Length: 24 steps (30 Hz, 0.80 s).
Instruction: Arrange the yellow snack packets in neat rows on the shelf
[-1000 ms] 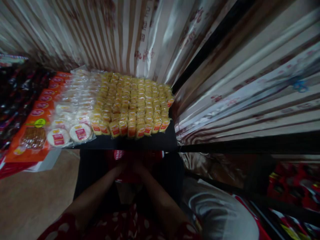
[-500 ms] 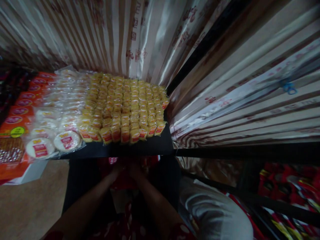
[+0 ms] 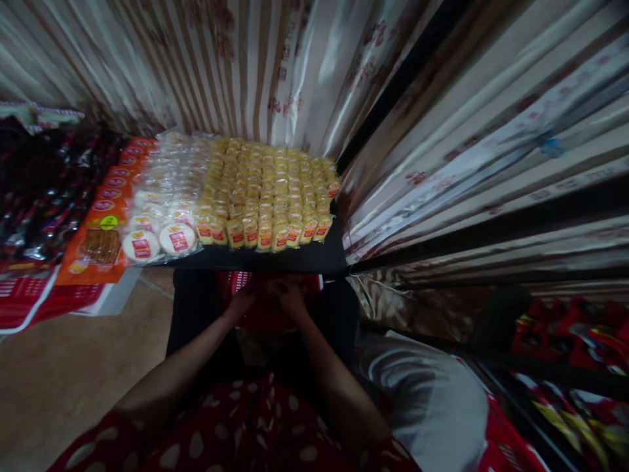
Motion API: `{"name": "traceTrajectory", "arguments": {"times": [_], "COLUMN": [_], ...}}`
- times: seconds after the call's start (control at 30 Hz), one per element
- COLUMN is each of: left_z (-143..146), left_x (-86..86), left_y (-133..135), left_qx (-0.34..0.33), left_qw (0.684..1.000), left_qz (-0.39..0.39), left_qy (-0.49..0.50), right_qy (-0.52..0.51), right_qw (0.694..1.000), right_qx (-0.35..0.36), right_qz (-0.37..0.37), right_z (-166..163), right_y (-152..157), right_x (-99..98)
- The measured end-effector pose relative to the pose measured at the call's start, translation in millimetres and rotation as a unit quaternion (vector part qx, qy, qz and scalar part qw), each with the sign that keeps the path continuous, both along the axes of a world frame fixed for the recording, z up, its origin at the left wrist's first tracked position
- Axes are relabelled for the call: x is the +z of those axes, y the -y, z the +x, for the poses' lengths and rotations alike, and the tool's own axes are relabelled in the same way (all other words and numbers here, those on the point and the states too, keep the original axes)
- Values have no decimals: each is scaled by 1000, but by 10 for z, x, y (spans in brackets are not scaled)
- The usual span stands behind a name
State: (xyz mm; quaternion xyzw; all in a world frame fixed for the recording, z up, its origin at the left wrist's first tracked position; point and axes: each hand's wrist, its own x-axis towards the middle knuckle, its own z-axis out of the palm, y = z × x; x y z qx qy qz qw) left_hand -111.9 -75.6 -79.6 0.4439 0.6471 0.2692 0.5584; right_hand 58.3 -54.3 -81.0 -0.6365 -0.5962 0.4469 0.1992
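Observation:
Both of my hands are low over a red plastic basket (image 3: 265,321), under the front edge of a black shelf. On the basket's left side is my left hand (image 3: 244,298), its fingers lost in shadow. My right hand (image 3: 291,296) reaches in from the other side with its fingers bent inward, too dim to show a grip. Anything between the hands is hidden in the dark. Just above them, yellow wrapped cakes (image 3: 265,196) stand in tight rows, and round white packaged cakes (image 3: 177,239) lie to their left.
Orange snack packs (image 3: 105,203) and dark shiny packets (image 3: 49,190) fill the left side. A red basket with a white handle (image 3: 37,305) sits below them. Striped curtains (image 3: 255,72) hang behind and to the right. A pale sack (image 3: 422,406) and a rack of red packets (image 3: 565,334) are at lower right.
The view has shifted, so the shelf goods appear higher and further right, and more shows on the left. My hands remain at the red basket and appear clearer.

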Motion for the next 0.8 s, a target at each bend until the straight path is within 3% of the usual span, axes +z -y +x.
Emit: {"name": "traceTrajectory", "arguments": {"times": [0.17, 0.33, 0.5, 0.63, 0.8], "left_z": [19, 63, 162, 302, 324], "left_x": [131, 416, 637, 675, 955], "left_y": [192, 230, 231, 187, -42], "left_qx": [25, 13, 22, 39, -55], "left_qw": [998, 986, 988, 983, 980], "left_qz": [33, 66, 81, 125, 150], "left_qy": [55, 154, 131, 130, 117], "right_qy": [-60, -158, -221, -258, -296], "right_qw": [997, 986, 974, 963, 951], "right_qx": [-21, -27, -43, -58, -31], "right_qz": [34, 47, 37, 49, 82], "right_z": [83, 91, -3, -34, 81], "right_y": [48, 52, 138, 225, 171], "right_x": [244, 578, 884, 946, 1076]}}
